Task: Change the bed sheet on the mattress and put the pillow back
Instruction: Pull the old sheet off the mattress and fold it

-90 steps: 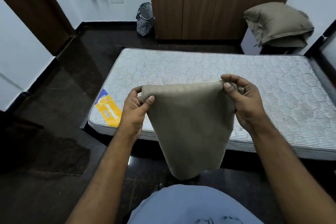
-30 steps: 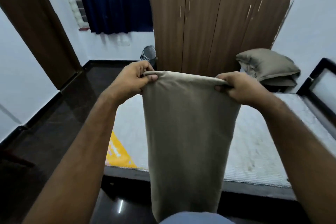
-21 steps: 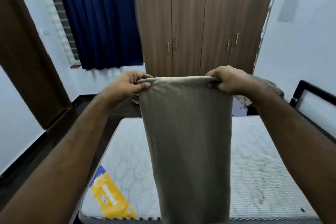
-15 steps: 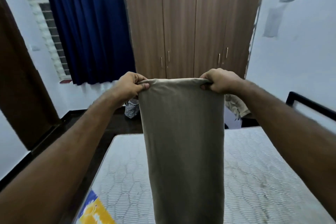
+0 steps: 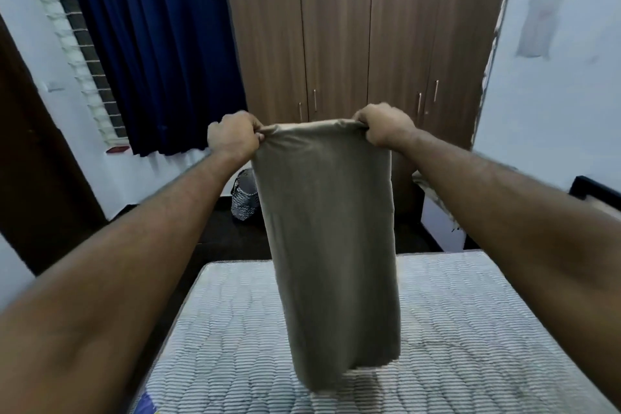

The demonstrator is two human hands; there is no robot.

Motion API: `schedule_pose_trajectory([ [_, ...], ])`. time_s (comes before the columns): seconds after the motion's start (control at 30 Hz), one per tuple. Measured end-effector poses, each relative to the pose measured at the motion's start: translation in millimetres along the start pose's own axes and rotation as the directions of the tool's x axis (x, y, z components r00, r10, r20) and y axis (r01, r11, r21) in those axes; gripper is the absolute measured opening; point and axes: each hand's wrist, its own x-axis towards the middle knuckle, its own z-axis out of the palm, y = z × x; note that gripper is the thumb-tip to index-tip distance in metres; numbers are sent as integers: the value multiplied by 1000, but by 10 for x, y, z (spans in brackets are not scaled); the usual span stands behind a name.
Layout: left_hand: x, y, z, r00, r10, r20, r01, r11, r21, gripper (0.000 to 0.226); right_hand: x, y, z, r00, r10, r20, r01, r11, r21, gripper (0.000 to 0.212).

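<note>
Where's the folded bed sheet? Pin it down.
Head view, centre: the folded bed sheet hangs from both hands, left hand and right hand, above the bare mattress.

Head camera looks forward (slightly downward) over mattress (image 5: pixel 470 329), close.

Matt cloth sheet (image 5: pixel 327 245); quilted mattress (image 5: pixel 470 329); wood-grain wardrobe (image 5: pixel 336 27).

A bare mattress (image 5: pixel 453 329) fills the near part of the scene, its quilted cover striped in grey and white, with no sheet spread on it. A scrap of blue and yellow label (image 5: pixel 146 405) shows at its near left edge. Beyond its far edge lies dark floor (image 5: pixel 232 239), where a patterned bag (image 5: pixel 244 197) stands.
</note>
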Motion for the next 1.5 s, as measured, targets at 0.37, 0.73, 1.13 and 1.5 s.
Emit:
schedule_pose_trajectory([
  [0.37, -50, -42, 821, 1000, 15, -8, -15, 1000, -5, 18, -176, 379, 881, 977, 14, -211, -11, 1000, 14, 51],
  [0.73, -2421, -702, 1665, 846, 86, 526, -167, 980, 109, 22, -2765, 191, 2626, 921, 94, 378, -149, 982, 120, 54],
  [1.13, -4691, -1308, 1851, 351, -39, 936, -105, 991, 81, 26, -4685, -487, 3256, 639, -92, 763, -161, 955, 250, 37],
  [1.5, -5090, -1485, 1884, 293, 45, 955, 517, 833, -198, 17, -5040, -396, 3370, 727, 13, 687, -329, 884, 332, 27],
])
